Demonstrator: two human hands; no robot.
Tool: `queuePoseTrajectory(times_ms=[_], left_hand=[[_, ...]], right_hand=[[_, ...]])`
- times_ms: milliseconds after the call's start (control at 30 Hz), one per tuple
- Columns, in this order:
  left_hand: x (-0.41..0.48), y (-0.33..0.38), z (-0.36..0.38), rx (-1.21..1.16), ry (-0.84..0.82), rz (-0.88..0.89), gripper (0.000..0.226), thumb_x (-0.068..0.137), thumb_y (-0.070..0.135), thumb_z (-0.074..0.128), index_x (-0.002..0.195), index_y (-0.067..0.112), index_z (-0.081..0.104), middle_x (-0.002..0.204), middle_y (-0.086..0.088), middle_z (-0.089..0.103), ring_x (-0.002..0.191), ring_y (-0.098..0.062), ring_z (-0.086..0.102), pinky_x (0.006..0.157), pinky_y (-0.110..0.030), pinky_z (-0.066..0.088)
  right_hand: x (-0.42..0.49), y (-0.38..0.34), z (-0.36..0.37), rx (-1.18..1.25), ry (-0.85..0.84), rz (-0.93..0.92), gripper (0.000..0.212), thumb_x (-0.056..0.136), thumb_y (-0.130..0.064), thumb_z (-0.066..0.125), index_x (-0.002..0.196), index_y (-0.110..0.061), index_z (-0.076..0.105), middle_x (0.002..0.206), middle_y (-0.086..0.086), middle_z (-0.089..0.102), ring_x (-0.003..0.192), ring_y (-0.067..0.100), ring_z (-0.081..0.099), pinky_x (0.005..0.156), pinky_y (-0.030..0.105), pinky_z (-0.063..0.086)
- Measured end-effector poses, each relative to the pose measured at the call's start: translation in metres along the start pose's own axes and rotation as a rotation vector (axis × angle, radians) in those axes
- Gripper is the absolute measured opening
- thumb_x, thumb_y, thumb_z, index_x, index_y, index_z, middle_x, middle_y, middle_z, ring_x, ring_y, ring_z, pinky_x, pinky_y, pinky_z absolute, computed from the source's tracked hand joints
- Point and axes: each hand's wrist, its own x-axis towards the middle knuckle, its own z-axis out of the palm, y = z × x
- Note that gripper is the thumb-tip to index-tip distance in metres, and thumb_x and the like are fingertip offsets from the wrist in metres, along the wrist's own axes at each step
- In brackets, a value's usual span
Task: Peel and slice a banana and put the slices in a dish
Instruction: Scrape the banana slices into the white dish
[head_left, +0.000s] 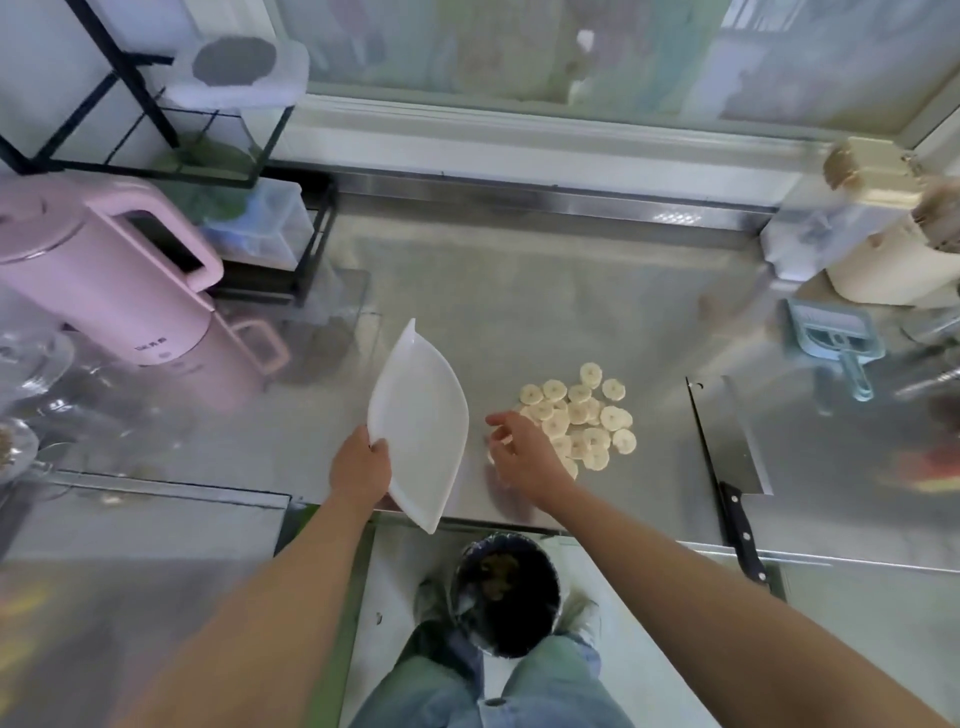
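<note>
Head cam looked straight down at a steel counter (519, 291). One white dish (421, 415), leaf-shaped, was gripped at its near-left rim by the left hand (361, 462), thumb on top, and it was tilted up with its near tip sticking out past the counter edge. Nothing was in it.

Banana slices (582, 415) sat in one loose pile right beside the dish, on its right. Roughly twenty rounds, some overlapping, so an exact count was tough. The right hand (524, 452) was loosely half open over the pile's left edge, fingers curled down and touching the nearest slices; whether it actually pinched one couldn't be told.

One cleaver (727, 447) with a black handle lay flat well to the right of the slices, handle poking off the front edge. One pink kettle (104, 280) stood far left, and one black-lined bin (506, 592) was on the floor below, between the person's feet.
</note>
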Motion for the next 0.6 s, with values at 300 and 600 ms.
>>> queuePoseTrajectory(times_ms=[300, 600], left_hand=[[0.009, 0.000, 0.004, 0.208, 0.010, 0.023, 0.025, 0.095, 0.017, 0.044, 0.112, 0.002, 0.052, 0.104, -0.017, 0.060, 0.089, -0.030, 0.058, 0.076, -0.038, 0.047], [-0.005, 0.020, 0.008, 0.251, 0.128, -0.110, 0.040, 0.088, 0.017, 0.052, 0.121, -0.003, 0.038, 0.119, -0.021, 0.045, 0.101, -0.035, 0.052, 0.075, -0.040, 0.047]], right_hand=[[0.010, 0.005, 0.003, -0.121, 0.044, 0.022, 0.031, 0.095, -0.014, 0.045, 0.125, -0.015, 0.055, 0.116, 0.000, 0.057, 0.094, 0.012, 0.052, 0.082, 0.024, 0.039], [0.005, 0.010, -0.022, -0.066, 0.067, 0.018, 0.029, 0.095, -0.011, 0.046, 0.121, -0.014, 0.059, 0.110, 0.000, 0.060, 0.096, 0.022, 0.061, 0.087, 0.039, 0.052]])
